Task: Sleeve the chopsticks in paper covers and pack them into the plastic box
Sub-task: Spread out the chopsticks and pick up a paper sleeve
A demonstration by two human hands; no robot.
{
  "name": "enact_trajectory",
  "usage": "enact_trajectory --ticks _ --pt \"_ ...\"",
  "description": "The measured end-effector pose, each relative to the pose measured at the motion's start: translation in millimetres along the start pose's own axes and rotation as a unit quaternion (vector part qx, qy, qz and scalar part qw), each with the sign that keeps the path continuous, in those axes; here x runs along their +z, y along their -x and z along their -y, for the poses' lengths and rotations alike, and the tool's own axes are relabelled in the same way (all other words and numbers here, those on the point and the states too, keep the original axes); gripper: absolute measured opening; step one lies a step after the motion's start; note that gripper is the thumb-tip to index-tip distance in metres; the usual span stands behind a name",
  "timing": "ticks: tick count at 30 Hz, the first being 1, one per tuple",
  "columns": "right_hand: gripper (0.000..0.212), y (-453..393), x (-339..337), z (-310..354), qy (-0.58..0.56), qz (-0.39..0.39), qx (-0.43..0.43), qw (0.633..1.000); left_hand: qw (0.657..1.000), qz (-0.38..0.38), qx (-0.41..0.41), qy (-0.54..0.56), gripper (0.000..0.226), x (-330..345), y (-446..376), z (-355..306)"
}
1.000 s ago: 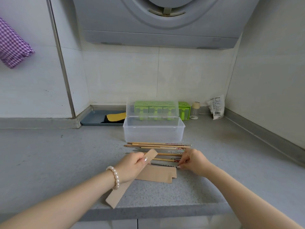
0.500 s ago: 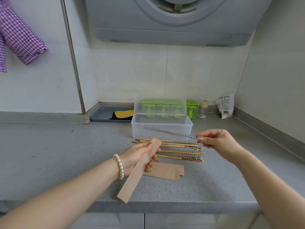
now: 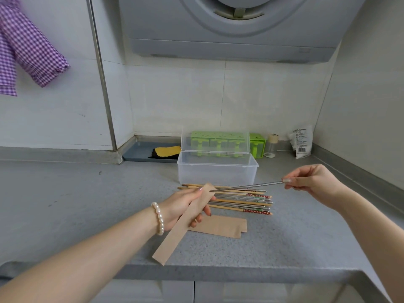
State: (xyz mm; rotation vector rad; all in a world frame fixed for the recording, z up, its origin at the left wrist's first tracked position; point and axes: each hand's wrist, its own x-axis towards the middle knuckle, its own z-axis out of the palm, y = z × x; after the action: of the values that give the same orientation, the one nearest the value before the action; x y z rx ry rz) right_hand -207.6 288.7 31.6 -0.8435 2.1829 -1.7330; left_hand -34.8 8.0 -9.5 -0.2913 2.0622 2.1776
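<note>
Two hands are working above the tabletop. The left hand is gripping a brown paper cover near its upper end, fingers curled round it, so that the open mouth is facing right while the long tail is hanging down toward the tabletop edge. The right hand is pinching the far end of a metal chopstick between thumb and fingertips, holding it nearly level with its tip just reaching the mouth of the cover; holding it at the far end is probably leaving the whole shaft free to slide in. Insertion is judged to be only beginning. The remaining chopsticks, wooden and metal, are lying side by side in a loose row just in front of the plastic box, presumably kept within easy reach. Spare paper covers are lying flat on the near side of that row, partly under the left hand. The plastic box is standing with its hinged lid upright and open; no sleeved chopsticks are showing inside it, so packing appears not yet started. A green holder is standing behind the box, seen partly through the lid. A grey tray at the left rear is holding a yellow and black cloth.
</note>
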Motion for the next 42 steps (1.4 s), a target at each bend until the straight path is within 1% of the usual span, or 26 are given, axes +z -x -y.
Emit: enact_trajectory --ticks 2,6,9,10,12,14,16,20,23,24,26,27,28,30,34,36,38,40,42 --pt "0.070 0 -1 0 0.011 0.001 -0.004 1.000 1.000 -0.003 0.007 -0.023 0.041 0 0 1" --pt "0.070 0 -1 2 0.029 0.026 -0.009 0.999 0.997 -0.009 0.024 -0.076 0.034 2 -1 3" --pt "0.063 -2 -2 3 0.031 0.038 -0.014 0.999 0.994 0.002 0.030 -0.105 0.028 1 -2 6" --pt "0.052 -1 -1 5 0.036 0.041 -0.009 0.998 0.993 0.006 0.031 -0.113 0.028 1 -2 6" --pt "0.012 -2 1 8 0.035 0.048 -0.015 0.998 0.991 0.010 0.038 -0.129 0.029 1 -2 5" --pt "0.030 -4 -1 7 0.051 0.041 -0.022 0.998 0.989 0.014 0.046 -0.141 0.029 2 -2 4" --pt "0.034 -5 -1 7 0.063 0.055 -0.011 0.996 0.987 0.027 0.046 -0.149 0.029 3 -2 4" --pt "0.030 -7 5 16 0.079 0.098 0.011 0.992 0.979 0.068 0.037 -0.187 0.030 11 1 1" --pt "0.026 -11 14 21 0.070 0.118 0.022 0.990 0.974 0.078 0.041 -0.208 0.031 19 2 -4" --pt "0.022 -9 19 24 0.068 0.120 0.022 0.990 0.974 0.080 0.042 -0.210 0.031 22 2 -5" --pt "0.004 -10 30 27 0.065 0.128 0.024 0.989 0.974 0.078 0.041 -0.209 0.031 23 2 -7" --pt "0.012 -10 33 27 0.062 0.125 0.025 0.990 0.975 0.078 0.038 -0.206 0.031 23 2 -7" --pt "0.024 -11 37 28 0.057 0.114 0.030 0.991 0.976 0.077 0.034 -0.202 0.031 23 2 -8" --pt "0.039 -14 42 29 0.045 0.065 0.033 0.996 0.978 0.085 0.024 -0.189 0.031 23 3 -9" --pt "0.047 -23 48 25 0.080 -0.054 0.060 0.994 0.976 0.141 0.007 -0.168 0.029 34 7 -12" --pt "0.050 -27 50 21 0.101 -0.087 0.075 0.988 0.974 0.159 0.004 -0.163 0.028 40 9 -13" --pt "0.047 -29 51 18 0.113 -0.107 0.085 0.984 0.977 0.139 0.006 -0.161 0.029 46 8 -14" --pt "0.039 -29 53 17 0.118 -0.103 0.091 0.983 0.981 0.106 0.016 -0.163 0.030 50 8 -15" --pt "0.034 -28 57 16 0.122 -0.080 0.086 0.986 0.981 0.089 0.022 -0.168 0.031 54 7 -15"
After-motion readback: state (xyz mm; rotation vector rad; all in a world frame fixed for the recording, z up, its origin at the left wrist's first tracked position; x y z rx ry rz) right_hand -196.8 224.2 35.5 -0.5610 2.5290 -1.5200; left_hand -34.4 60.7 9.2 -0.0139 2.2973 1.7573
